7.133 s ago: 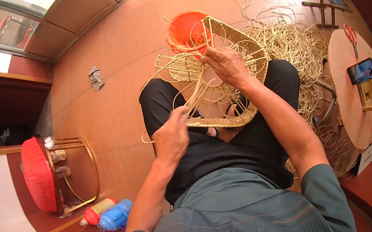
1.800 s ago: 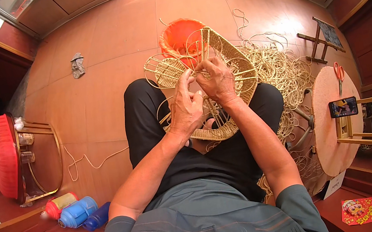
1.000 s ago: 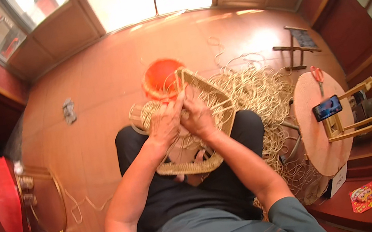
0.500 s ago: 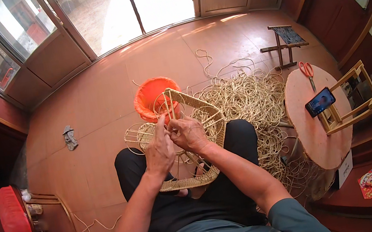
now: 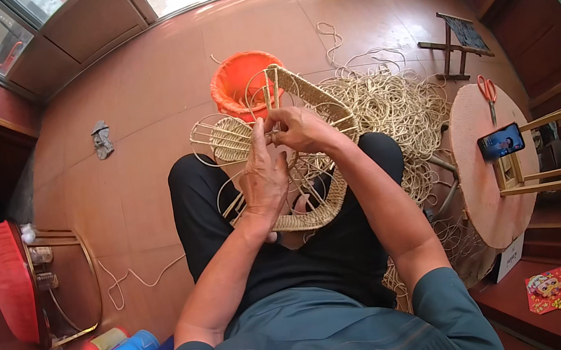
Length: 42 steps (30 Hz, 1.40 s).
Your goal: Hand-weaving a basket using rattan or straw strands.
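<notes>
A half-woven, straw-coloured basket-like frame (image 5: pixel 333 108) rests between my knees, with a braided rim and open spokes. My right hand (image 5: pixel 306 129) is closed in a pinch on a thin cord at its far part, beside upright bare bars (image 5: pixel 271 93). Just left of it, my left hand (image 5: pixel 265 177) has its fingers pressed together, their tips close to the right fingertips. What lies between the left fingers is hidden. Near my left knee, a round woven piece (image 5: pixel 231 141) with loose loops adjoins the frame.
Beyond the frame stands an orange bucket (image 5: pixel 227 84). A tangled cord heap (image 5: pixel 395 107) covers the floor to its right. A round table (image 5: pixel 484 193) holds scissors (image 5: pixel 488 92), a phone (image 5: pixel 502 141) and a wooden frame (image 5: pixel 543 186). A folding stool (image 5: pixel 460 41) stands far right; a red-seated stool (image 5: pixel 13 286) lies left.
My view has tipped downward, so the floor things sit higher in the picture. Both hands stay together at the same part of the frame, with the right wrist bent more.
</notes>
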Available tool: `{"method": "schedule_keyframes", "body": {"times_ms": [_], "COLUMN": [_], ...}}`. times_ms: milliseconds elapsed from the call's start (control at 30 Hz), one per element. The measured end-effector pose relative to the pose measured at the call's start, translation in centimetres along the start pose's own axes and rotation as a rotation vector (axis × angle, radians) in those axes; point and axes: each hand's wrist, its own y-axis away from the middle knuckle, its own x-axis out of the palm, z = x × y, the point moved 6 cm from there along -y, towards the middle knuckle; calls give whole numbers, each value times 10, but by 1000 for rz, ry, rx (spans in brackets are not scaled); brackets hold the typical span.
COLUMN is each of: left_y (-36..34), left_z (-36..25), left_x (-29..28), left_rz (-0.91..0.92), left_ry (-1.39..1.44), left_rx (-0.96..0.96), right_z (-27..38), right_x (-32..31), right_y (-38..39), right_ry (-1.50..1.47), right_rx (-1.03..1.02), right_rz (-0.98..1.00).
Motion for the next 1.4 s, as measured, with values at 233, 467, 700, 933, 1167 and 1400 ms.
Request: {"method": "schedule_keyframes", "body": {"times_ms": [233, 467, 700, 933, 1167, 1400], "left_y": [-14, -12, 22, 42, 20, 65], "left_z": [4, 22, 13, -9, 28, 101], "left_x": [6, -16, -53, -150, -398, -829], "left_rz": [-64, -33, 85, 28, -382, -714], "left_ry": [-279, 62, 204, 385, -131, -755], "left_rx": [-18, -135, -325, -331, -165, -296], "right_z": [-1, -5, -2, 5, 3, 8], "right_x": [3, 7, 18, 20, 19, 21], "right_y": [-6, 4, 20, 27, 31, 29], "right_ry": [-91, -87, 21, 82, 119, 76], "right_rx": [-14, -15, -171, -296, -292, -360], "right_rz": [67, 7, -226, -440, -457, -449]}}
